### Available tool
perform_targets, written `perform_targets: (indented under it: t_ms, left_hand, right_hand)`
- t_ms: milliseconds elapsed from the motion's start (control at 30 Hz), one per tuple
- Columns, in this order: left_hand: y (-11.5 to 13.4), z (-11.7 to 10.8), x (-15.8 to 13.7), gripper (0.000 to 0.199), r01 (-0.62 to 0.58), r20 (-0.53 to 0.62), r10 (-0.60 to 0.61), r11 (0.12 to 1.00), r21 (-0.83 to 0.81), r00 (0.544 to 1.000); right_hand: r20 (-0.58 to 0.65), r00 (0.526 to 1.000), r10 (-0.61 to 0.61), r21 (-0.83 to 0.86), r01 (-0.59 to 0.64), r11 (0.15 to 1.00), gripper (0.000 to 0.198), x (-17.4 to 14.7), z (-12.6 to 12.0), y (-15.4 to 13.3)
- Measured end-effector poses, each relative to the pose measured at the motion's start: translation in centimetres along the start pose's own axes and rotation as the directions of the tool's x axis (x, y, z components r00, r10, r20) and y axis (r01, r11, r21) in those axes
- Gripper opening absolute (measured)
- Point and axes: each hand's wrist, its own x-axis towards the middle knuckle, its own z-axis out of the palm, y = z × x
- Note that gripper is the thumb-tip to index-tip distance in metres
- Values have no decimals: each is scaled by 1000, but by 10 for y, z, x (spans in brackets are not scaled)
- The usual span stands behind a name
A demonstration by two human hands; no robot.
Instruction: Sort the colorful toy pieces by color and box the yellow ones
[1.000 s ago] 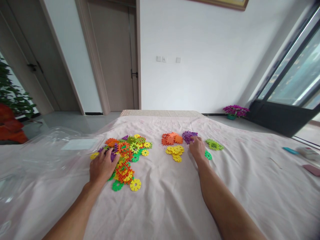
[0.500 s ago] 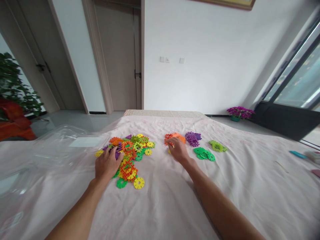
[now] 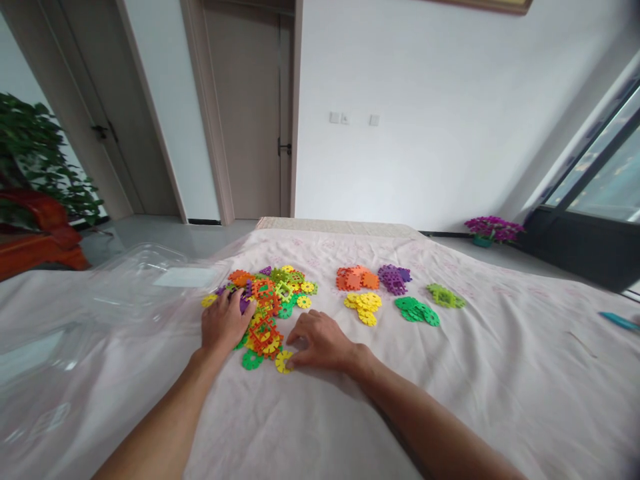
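1. Lifting the loose yellow disc (image 3: 283, 362) with the right hand (image 3: 323, 340) calls for a light pinch: thumb on the right edge, forefinger brought down opposite, and little downward push, since the soft cloth (image 3: 300, 427) may let the disc sink.
2. Catching a fingertip in 1 of the rim slits should help, as the disc looks thin and flat.
3. Raising it straight up seems wiser than dragging it: the orange lattice pieces (image 3: 265, 335) lie just beside it, and their teeth could snag.
4. The disc lies flat at the near-right fringe of the mixed pile (image 3: 269, 301), right of a green disc (image 3: 252, 360), with the thumb tip at its edge and the bent forefinger beyond it.
5. The right grip is narrow, with a gap between thumb and forefinger; whether the thumb presses the disc, I cannot tell.
6. The left hand (image 3: 225, 323) lies over the pile's left side, fingers bent at purple pieces (image 3: 245, 304); whether its grip holds any, I cannot tell.
7. Well apart, to the right, lies a yellow stack (image 3: 367, 305), in front of an orange stack (image 3: 353, 277).
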Motion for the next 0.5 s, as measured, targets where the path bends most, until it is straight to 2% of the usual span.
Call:
perform_targets:
  t_ms: [200,367,433,500]
  left_hand:
    - [-1,2,0,53,1,-4,-1,1000,-1,1000]
    - [-1,3,0,54,-2,-7,2,1000,-5,1000]
    - [-2,2,0,54,-3,-4,3,1000,-6,1000]
    - [-2,3,1,53,-3,1,3,1000,-6,1000]
  right_hand:
    - [19,1000,6,15,-6,1000,32,2,3,-13]
    - [78,982,171,264,-186,947,22,2,7,-7]
    - [39,972,230,345,-229,910,12,2,7,2]
    - [-73,952,297,338,-257,905,5,2,3,16]
